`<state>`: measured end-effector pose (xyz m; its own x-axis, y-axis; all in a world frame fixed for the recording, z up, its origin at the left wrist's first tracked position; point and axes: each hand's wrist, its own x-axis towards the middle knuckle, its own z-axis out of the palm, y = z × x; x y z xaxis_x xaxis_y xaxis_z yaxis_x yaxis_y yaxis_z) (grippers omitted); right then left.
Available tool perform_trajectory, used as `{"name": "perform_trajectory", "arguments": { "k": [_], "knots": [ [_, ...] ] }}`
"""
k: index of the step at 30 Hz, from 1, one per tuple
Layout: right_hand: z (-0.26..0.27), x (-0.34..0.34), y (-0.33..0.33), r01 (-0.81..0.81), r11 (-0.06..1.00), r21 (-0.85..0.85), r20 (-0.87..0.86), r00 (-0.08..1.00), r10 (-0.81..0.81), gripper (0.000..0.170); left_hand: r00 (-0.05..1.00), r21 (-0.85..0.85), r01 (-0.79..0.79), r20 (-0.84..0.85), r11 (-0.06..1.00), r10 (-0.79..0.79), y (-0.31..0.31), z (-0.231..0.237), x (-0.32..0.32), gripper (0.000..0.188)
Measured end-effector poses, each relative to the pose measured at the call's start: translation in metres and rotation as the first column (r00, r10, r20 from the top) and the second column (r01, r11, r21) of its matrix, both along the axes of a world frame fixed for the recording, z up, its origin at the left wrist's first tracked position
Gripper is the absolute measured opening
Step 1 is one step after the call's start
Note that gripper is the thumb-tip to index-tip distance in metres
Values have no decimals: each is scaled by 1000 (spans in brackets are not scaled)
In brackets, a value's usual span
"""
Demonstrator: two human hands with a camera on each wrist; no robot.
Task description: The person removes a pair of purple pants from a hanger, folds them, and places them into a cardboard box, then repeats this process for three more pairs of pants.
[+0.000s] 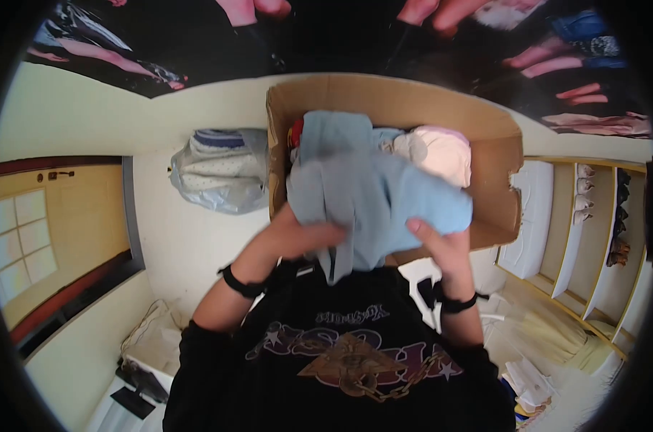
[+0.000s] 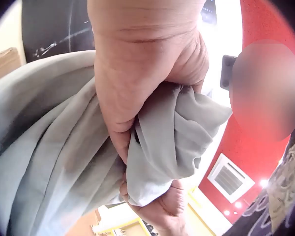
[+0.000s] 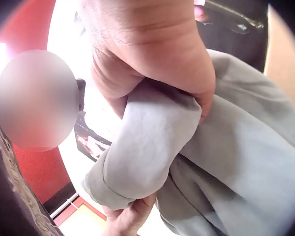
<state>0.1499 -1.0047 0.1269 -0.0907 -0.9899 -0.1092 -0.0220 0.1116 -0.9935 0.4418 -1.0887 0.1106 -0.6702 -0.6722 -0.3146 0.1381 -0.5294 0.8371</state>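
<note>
A light blue-grey piece of clothing [image 1: 405,201] hangs in loose folds between my two hands, in front of a cardboard box [image 1: 484,209]. My left hand [image 1: 301,237] grips it at the left, blurred in the head view. At its right end my right hand [image 1: 449,248] holds the fabric, thumb on top. The left wrist view has the bunched cloth [image 2: 157,142] tucked under the left palm, fingers partly hidden behind it. A rolled-over fold [image 3: 142,142] sits in the right hand's grasp in the right wrist view.
Inside the box lie more folded blue cloth [image 1: 337,129] and a pale pink bundle [image 1: 445,151]. A clear plastic bag [image 1: 222,176] of textiles stands left of the box. Shelves with shoes [image 1: 584,194] are at the right, a wooden door [image 1: 74,223] at the left.
</note>
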Motion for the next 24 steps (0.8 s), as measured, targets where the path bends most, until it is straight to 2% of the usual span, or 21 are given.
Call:
{"name": "perform_trajectory", "arguments": {
  "k": [1, 3, 5, 7, 10, 11, 14, 16, 17, 19, 20, 22, 24],
  "knots": [
    [13, 0, -17, 3, 1000, -4, 42, 999, -3, 64, 995, 76, -91, -19, 993, 93, -12, 20, -6, 71],
    [38, -3, -47, 8, 992, -123, 126, 992, 8, 66, 991, 71, -129, -18, 989, 131, -34, 41, -9, 71],
    [56, -12, -67, -5, 966, -257, 114, 993, 35, 70, 989, 42, -143, -18, 989, 144, -44, 55, -6, 72],
    [74, -16, -71, -20, 971, -238, 118, 992, 49, 72, 988, 21, -153, -13, 988, 154, -47, 66, -1, 72],
    [84, -15, -72, 51, 967, -250, 198, 980, -1, 77, 986, 0, -168, -2, 986, 168, -41, 74, 2, 73],
    [79, -18, -72, -23, 952, -307, 160, 984, 75, 77, 986, -1, -168, 2, 986, 168, -37, 75, 2, 73],
    [62, -15, -58, -61, 952, -298, 148, 983, 109, 79, 986, 15, -165, 18, 986, 165, -22, 75, -1, 74],
    [57, -15, -44, -98, 980, -175, 116, 986, 119, 79, 987, 61, -160, 39, 985, 158, -11, 77, -2, 75],
    [56, -15, -36, -128, 986, -108, 90, 986, 138, 78, 986, 186, -155, 94, 970, 139, -5, 81, -5, 97],
    [54, -14, -23, -166, 986, 0, 101, 981, 165, 72, 982, 305, -160, 148, 939, 119, 6, 82, -3, 119],
    [53, -13, -21, -178, 983, 42, 138, 976, 171, 68, 989, 273, -141, 75, 952, 125, 13, 77, -1, 103],
    [43, -11, -25, -192, 981, 29, 126, 974, 187, 63, 991, 234, -129, 5, 964, 132, 19, 69, 0, 87],
    [31, -9, -30, -201, 980, 14, 112, 974, 198, 57, 975, 343, -220, 86, 913, 203, 20, 62, -4, 89]
  ]
}}
